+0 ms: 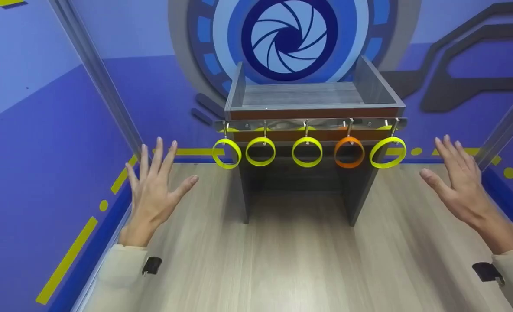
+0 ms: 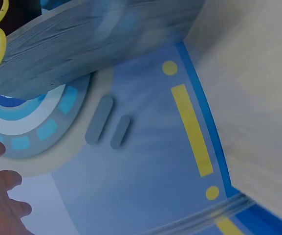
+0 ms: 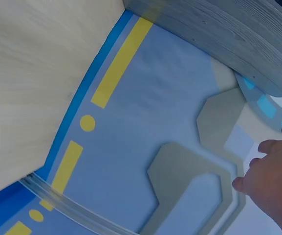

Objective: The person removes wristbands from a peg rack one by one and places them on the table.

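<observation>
My left hand [image 1: 154,193] is held in the air left of a grey wooden stand, fingers straight and spread, holding nothing. On the other side my right hand [image 1: 460,186] is raised likewise, with straight fingers and nothing in it. Between them, a metal hook rail [image 1: 282,125] runs along the stand's front. Yellow rings [image 1: 307,152] hang from its hooks, along with one orange ring [image 1: 349,152], second from the right. The left wrist view catches part of a yellow ring [image 2: 0,49] at its upper left corner. Neither hand touches the rings.
The grey stand [image 1: 365,186] has an open-topped tray [image 1: 300,93] above and two side panels on the wood-look floor [image 1: 291,260]. Blue patterned walls [image 1: 152,95] enclose the space at the back and sides. Metal corner posts [image 1: 96,65] rise at both back corners.
</observation>
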`<state>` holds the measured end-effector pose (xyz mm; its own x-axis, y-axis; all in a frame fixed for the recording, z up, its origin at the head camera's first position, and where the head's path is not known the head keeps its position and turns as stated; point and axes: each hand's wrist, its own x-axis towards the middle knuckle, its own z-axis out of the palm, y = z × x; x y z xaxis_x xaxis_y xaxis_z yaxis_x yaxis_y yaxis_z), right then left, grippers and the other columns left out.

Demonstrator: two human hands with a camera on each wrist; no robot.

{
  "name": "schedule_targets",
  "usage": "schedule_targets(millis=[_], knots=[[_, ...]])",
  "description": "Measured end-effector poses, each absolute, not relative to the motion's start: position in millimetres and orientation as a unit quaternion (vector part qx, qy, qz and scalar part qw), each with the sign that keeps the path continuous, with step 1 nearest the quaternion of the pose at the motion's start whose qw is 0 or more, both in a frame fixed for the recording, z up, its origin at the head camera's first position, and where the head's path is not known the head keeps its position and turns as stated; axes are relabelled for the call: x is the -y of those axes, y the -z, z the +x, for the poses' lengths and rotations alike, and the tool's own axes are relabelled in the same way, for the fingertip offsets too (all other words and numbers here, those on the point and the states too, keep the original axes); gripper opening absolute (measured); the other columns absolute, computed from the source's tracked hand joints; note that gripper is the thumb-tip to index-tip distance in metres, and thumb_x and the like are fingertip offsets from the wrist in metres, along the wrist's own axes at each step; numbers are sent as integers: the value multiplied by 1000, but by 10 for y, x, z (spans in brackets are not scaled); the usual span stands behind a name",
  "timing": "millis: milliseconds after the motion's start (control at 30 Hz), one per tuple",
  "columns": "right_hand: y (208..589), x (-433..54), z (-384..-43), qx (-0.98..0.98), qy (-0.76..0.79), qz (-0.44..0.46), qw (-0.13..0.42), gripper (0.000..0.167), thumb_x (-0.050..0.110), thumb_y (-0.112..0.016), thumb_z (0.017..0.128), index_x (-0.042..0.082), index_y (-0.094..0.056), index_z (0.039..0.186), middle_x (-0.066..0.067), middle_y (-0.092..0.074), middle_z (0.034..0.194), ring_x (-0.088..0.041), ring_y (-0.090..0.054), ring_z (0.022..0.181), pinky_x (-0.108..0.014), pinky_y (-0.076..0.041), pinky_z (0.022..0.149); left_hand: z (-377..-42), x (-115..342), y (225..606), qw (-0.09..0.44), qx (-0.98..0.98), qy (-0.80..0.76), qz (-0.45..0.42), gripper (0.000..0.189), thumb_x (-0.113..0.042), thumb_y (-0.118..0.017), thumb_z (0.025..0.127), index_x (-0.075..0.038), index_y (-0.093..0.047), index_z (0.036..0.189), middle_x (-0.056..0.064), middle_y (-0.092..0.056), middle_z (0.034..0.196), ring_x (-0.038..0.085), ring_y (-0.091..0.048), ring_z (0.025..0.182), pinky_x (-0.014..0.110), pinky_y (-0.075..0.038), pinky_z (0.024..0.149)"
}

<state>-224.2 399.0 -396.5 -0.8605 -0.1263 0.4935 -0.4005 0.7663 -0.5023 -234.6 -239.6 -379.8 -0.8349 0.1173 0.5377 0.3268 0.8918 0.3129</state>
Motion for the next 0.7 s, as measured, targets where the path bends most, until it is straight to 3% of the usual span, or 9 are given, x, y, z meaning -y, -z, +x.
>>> schedule_targets(millis=[233, 400, 500, 633, 700], knots=[[4003, -3961, -2218, 888, -384, 145, 207, 72, 20, -57, 109, 21, -21, 171, -13, -12, 177, -40, -1, 161, -76, 11, 120, -2376, 2341, 3778, 260, 916, 266, -150, 90, -55, -66, 97, -20, -26, 170, 6, -11, 177, 36, 0, 163, 69, 9, 124], [4051, -3931, -2201, 886, -404, 128, 189, 71, 23, -57, 110, 26, -21, 171, -11, -15, 176, -47, -9, 159, -76, 3, 122, -2429, 2300, 3780, 266, 896, 310, -176, 89, -48, -70, 95, -19, -30, 169, 4, -15, 177, 34, -5, 163, 68, 4, 126], [4092, -3902, -2191, 886, -406, 117, 188, 70, 24, -58, 110, 28, -23, 171, -13, -19, 175, -54, -21, 154, -49, -11, 131, -2455, 2275, 3765, 271, 886, 325, -188, 88, -46, -72, 95, -17, -33, 168, 6, -19, 176, 34, -9, 162, 67, 1, 127], [4133, -3855, -2192, 885, -417, 106, 179, 70, 25, -60, 110, 31, -25, 170, -13, -24, 174, -54, -30, 150, -12, -22, 117, -2479, 2243, 3759, 283, 874, 342, -196, 85, -41, -75, 94, -14, -38, 166, 7, -25, 175, 33, -15, 161, 65, -5, 128], [4149, -3836, -2193, 883, -425, 106, 172, 70, 24, -61, 110, 31, -26, 170, -11, -26, 174, -49, -31, 152, -8, -26, 114, -2492, 2224, 3763, 288, 868, 352, -199, 84, -39, -77, 93, -13, -41, 164, 7, -27, 174, 33, -18, 161, 66, -8, 128]])
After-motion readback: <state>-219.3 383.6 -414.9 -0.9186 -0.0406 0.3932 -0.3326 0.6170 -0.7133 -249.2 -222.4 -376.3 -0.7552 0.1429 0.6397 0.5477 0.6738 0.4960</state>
